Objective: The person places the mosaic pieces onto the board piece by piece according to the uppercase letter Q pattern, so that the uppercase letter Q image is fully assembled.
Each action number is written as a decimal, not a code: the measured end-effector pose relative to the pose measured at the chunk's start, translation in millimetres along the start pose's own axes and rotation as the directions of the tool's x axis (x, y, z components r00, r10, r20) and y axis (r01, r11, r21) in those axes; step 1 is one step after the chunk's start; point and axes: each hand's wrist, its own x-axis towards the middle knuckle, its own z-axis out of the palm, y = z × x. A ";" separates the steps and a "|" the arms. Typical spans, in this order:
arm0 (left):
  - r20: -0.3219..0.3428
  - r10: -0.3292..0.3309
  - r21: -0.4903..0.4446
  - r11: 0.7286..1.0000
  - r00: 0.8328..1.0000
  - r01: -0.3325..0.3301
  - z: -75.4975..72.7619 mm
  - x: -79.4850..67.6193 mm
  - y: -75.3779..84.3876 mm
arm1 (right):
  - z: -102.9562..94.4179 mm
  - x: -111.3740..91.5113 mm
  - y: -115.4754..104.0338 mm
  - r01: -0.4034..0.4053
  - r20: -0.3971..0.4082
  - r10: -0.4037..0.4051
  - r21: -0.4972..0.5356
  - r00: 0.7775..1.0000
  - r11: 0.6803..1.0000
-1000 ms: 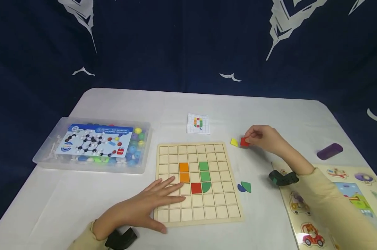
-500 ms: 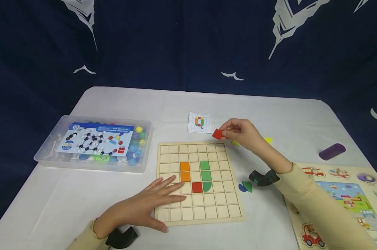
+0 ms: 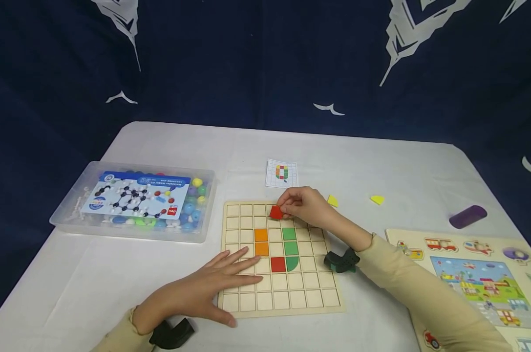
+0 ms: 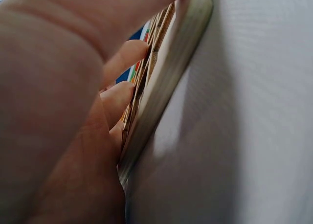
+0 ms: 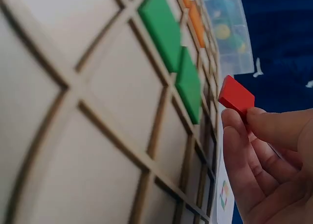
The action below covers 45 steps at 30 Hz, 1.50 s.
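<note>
My right hand [image 3: 307, 208] pinches a red square tile [image 3: 276, 212] between thumb and fingertips, over the upper rows of the wooden grid board [image 3: 302, 310]. In the right wrist view the red tile [image 5: 236, 98] is tilted and held by one corner. My left hand [image 3: 212, 288] lies with spread, straight fingers on the board's lower left, its thumb by the front edge. In the board's cells sit two orange squares [image 3: 261, 242], two green squares [image 3: 289, 241], another red square [image 3: 278, 264] and a green quarter-round tile [image 3: 292, 264].
A pattern card [image 3: 282, 173] lies behind the board. Two yellow pieces [image 3: 377, 200] are to its right. A clear box of coloured balls [image 3: 133, 200] stands at left. At right are a purple cylinder [image 3: 468, 216] and a picture puzzle board [image 3: 472, 237], partly under the right sleeve.
My right hand has picked the red tile up from beside the yellow piece and carried it left, over the board. The left hand has stayed in place.
</note>
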 end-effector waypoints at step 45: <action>0.004 -0.029 -0.040 0.999 1.000 0.029 0.2 -1.3 2.1 | -92.1 -40.0 44.8 -0.296 -0.186 0.268 -0.148 0.945 0.944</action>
